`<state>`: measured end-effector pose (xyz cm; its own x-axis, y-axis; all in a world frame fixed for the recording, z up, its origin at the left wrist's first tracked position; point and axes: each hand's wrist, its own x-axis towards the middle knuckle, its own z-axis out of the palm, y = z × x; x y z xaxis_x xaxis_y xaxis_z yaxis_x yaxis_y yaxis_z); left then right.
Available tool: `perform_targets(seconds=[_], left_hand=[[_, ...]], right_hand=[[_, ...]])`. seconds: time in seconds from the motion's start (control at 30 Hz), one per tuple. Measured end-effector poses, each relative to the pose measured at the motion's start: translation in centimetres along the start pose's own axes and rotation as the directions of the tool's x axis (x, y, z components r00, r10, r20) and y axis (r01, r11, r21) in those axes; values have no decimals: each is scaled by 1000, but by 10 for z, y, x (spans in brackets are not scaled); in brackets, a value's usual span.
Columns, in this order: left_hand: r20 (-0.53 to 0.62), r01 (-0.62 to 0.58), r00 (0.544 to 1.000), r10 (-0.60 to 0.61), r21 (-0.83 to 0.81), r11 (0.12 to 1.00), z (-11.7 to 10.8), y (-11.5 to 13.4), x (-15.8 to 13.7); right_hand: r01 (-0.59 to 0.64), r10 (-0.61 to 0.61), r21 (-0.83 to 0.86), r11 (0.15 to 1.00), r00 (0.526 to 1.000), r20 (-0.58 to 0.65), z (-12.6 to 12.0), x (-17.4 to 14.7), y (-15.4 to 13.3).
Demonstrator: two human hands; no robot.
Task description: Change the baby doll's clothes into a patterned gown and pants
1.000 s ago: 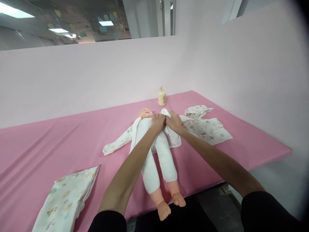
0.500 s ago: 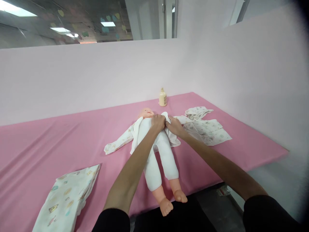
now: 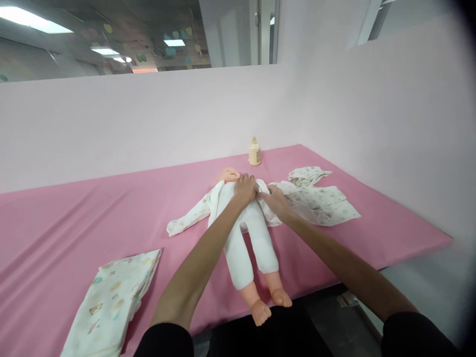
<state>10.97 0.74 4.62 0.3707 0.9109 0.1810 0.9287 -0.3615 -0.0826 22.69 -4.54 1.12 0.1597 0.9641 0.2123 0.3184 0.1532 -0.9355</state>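
A baby doll (image 3: 238,260) with a white cloth body lies on its back, its feet towards me. A white printed baby shirt (image 3: 193,213) is on its arms, with the front lying open. My left hand (image 3: 245,189) rests at the doll's upper chest, fingers curled in at the shirt's edge; what lies under them is partly hidden. Just beside it, my right hand (image 3: 275,201) pinches the shirt's front panel near the doll's shoulder on the right. The doll's head shows only in part behind my left hand.
A cream pump bottle (image 3: 255,152) stands near the wall. Printed baby clothes (image 3: 323,203) lie spread at the right, and a folded printed cloth (image 3: 111,302) at the front left. The pink-covered table (image 3: 92,213) ends at its front edge before me.
The shirt's edge, bunched up between my hands before, now lies lower and more spread. My right hand has shifted slightly, and the view has moved a little.
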Motion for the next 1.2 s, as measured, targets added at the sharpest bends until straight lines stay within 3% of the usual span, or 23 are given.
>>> perform_targets(seconds=[0.13,0.27,0.4,0.5,0.57,0.7,0.83,0.97,1.07,1.13,1.2], left_hand=[[-55,-45,998,43,-36,998,-17,-25,-41],[-48,213,971,-233,-259,942,-21,-69,-97],[178,450,887,-425,-537,714,-1,-101,-135],[308,482,868,-389,-711,512,14,-106,-144],[332,471,874,-356,-761,446,19,-103,-145],[266,448,876,-402,-757,476,21,-98,-144],[157,374,895,-418,-775,509,22,-97,-146],[-23,273,890,-456,-773,572,23,-94,-150],[-124,176,909,-398,-751,636,20,-88,-153],[-98,164,932,-350,-747,645,16,-83,-155],[-42,180,946,-320,-754,632,11,-80,-156]], right_hand=[[-85,94,-187,979,995,38,-28,-15,16],[-33,76,-294,955,988,137,-50,-30,36],[-16,85,-266,964,965,249,-54,-36,39],[-91,112,-120,989,976,186,-44,-30,21],[-113,118,-60,992,989,91,-32,-24,3],[-36,32,27,999,992,122,0,-19,-32],[135,-95,-140,981,961,259,24,-32,-48],[317,-180,-302,899,897,403,23,-49,-50],[368,-151,-417,831,871,467,9,-49,-49],[332,-111,-498,801,900,421,0,-37,-47],[227,-71,-577,784,958,279,-5,-14,-43]])
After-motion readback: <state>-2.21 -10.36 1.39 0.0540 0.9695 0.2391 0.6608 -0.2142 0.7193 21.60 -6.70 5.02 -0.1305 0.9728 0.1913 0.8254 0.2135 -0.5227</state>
